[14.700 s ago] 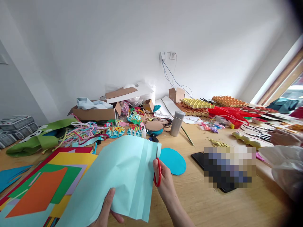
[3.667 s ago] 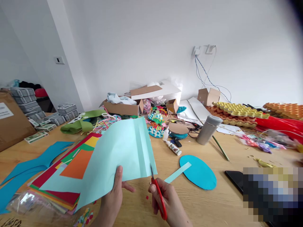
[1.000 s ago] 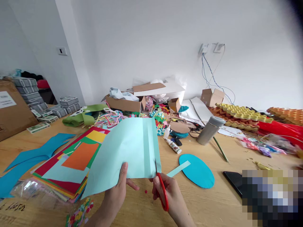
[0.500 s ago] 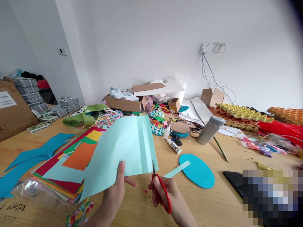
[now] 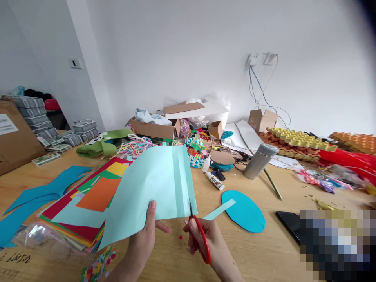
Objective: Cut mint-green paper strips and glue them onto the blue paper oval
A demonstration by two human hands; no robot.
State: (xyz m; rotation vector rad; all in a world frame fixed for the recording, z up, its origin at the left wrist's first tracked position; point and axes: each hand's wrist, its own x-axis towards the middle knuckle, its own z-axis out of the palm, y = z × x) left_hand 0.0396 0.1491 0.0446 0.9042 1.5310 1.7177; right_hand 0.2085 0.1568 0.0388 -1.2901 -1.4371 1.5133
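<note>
Currently, the left hand (image 5: 143, 235) pinches the pale-blue sheet (image 5: 152, 180) above the worktop (image 5: 167, 260), thumb in front. The right hand's (image 5: 212, 235) grip holds the red-handled scissors (image 5: 204, 237), blades at the sheet's lower right corner. Nearby, a pale strip (image 5: 219, 210) partly overlaps the blue oval (image 5: 245, 213).

Creased pale-aqua paper sheet (image 5: 152, 182), raised and curved, red-handled scissors (image 5: 201, 228) at its lower edge
</note>
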